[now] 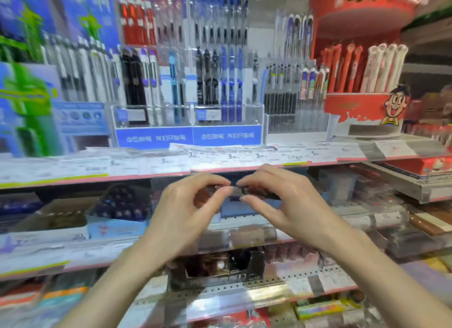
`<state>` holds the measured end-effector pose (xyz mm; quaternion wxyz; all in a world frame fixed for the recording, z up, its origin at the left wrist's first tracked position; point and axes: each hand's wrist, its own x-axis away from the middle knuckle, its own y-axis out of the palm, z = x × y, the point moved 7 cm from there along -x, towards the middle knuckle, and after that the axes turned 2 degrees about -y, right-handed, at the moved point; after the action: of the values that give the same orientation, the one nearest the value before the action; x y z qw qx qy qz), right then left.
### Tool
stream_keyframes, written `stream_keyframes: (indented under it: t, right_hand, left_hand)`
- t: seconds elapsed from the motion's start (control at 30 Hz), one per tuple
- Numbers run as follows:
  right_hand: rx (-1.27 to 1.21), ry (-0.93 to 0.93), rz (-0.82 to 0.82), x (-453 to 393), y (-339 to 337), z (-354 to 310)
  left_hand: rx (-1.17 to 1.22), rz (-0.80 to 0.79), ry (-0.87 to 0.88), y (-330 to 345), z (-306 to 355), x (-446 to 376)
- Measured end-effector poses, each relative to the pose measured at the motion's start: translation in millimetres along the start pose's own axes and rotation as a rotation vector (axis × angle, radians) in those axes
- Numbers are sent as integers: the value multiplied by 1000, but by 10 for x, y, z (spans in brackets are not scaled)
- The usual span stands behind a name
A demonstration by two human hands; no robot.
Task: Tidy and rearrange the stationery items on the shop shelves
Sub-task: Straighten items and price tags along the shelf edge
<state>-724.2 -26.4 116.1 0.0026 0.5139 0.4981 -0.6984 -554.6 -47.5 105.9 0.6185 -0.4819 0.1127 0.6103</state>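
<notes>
Both my hands are raised in front of the second shelf and hold one small dark pen-like item (238, 190) level between them. My left hand (188, 205) pinches its left end with thumb and fingers. My right hand (276, 198) grips its right part, fingers curled over the top and thumb below. The picture is blurred, so the item's exact kind is hard to tell. Above the hands, clear acrylic pen racks (188, 117) stand on the top shelf (146, 166), filled with several upright black, blue and white pens.
A red round pen display (362, 105) with a cartoon face stands at the upper right. Blue and green packs (27, 107) fill the upper left. Lower shelves (220, 291) carry boxes of small stationery. Price labels line every shelf edge.
</notes>
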Motion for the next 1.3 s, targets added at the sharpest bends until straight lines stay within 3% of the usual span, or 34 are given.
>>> stream_keyframes:
  t: [0.23,0.37,0.5,0.7,1.07,1.3]
  right_hand:
    - [145,-71,86,-544,-208,-89]
    - [106,94,279,-864,-508,191]
    - [-98,280,455,-1260,-679,411]
    - [-236,363,590,-1682,-583,504]
    - [-110,379,625,-1847,-510,383]
    - [66,431,484,-1851,-390,333]
  left_hand:
    - [-141,120,81,-435,123,-402]
    - [-409,181,165,-528,56,-688]
    - [-674,171,197,-445,-68,-910]
    - [-753,168,171,-343,-187,-1007]
    - [-752,188,183,-326,-236,-1003]
    - [-735,180,179,-341,-242,-998]
